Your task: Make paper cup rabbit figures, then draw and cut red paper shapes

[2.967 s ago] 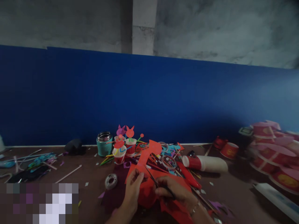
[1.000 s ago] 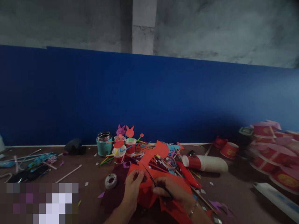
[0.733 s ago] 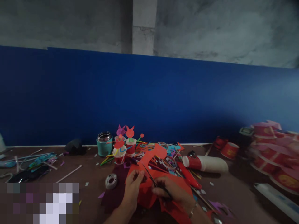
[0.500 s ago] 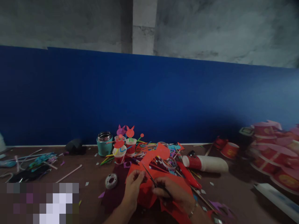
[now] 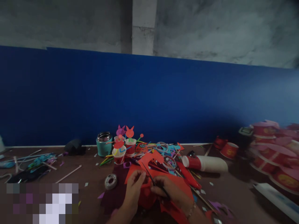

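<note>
My left hand (image 5: 135,186) pinches a piece of red paper (image 5: 148,159) between thumb and fingers. The paper stands up beyond the fingertips, with a curved cut-out along its right side. My right hand (image 5: 167,188) is closed on a pair of dark scissors (image 5: 150,177), the blades pointing up and left against the paper. My fingers cover most of the handles. Under both hands lies a larger red sheet (image 5: 182,183), partly over dark purple paper (image 5: 109,196). A roll of tape (image 5: 110,181) is left of my left hand.
Paper cups with animal figures (image 5: 119,154) stand near a teal jar (image 5: 104,143). Behind my hands is a heap of coloured pipe cleaners and scraps (image 5: 168,149). A stack of cups (image 5: 205,163) lies on its side to the right, with red cup pieces (image 5: 275,152) beyond.
The red paper in my left hand has turned and dropped a little, and its curved cut-out now shows. Both hands stay nearly in place.
</note>
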{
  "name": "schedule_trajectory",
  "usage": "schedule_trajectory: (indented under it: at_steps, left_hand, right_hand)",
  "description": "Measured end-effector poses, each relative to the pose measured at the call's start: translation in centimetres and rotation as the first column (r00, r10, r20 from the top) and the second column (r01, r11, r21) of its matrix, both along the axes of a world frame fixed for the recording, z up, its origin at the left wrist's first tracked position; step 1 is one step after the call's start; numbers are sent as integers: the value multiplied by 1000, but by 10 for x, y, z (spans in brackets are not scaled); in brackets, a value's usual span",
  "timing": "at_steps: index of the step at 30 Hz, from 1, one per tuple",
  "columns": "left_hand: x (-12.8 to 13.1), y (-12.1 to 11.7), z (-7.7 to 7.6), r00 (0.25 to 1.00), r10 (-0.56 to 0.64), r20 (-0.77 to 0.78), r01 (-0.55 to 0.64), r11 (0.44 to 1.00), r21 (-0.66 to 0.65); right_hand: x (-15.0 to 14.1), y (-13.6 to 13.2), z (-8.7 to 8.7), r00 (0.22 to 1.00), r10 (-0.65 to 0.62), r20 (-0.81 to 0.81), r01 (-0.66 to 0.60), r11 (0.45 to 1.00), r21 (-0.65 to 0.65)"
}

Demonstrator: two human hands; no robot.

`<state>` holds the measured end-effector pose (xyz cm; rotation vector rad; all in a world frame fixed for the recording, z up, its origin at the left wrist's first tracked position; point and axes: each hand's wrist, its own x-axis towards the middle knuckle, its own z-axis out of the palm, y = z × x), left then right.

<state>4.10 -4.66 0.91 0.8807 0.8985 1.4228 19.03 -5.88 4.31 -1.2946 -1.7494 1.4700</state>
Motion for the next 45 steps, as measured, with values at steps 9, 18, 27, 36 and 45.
schedule_trajectory:
  at_steps: [9,18,27,36,45]
  left_hand:
    - [-3,0,2,997,-16,-70,17,1000,18]
    - [-3,0,4,999,-30,-28,30,1000,5]
    - [-5,-2,5,996,-71,-47,72,997,18]
    - [-6,-2,5,983,-181,3,181,983,-16]
    - [-7,-2,8,956,-263,131,266,964,-5]
  right_hand:
    - [-3,-4,-3,995,3,-99,-13,994,-106]
    - [-5,0,-11,993,-47,-108,43,998,-47]
    - [-3,-4,3,994,-57,-98,50,996,-78]
    - [5,1,2,998,-5,-66,-1,996,-90]
    - [9,2,-1,994,16,-112,-27,995,-96]
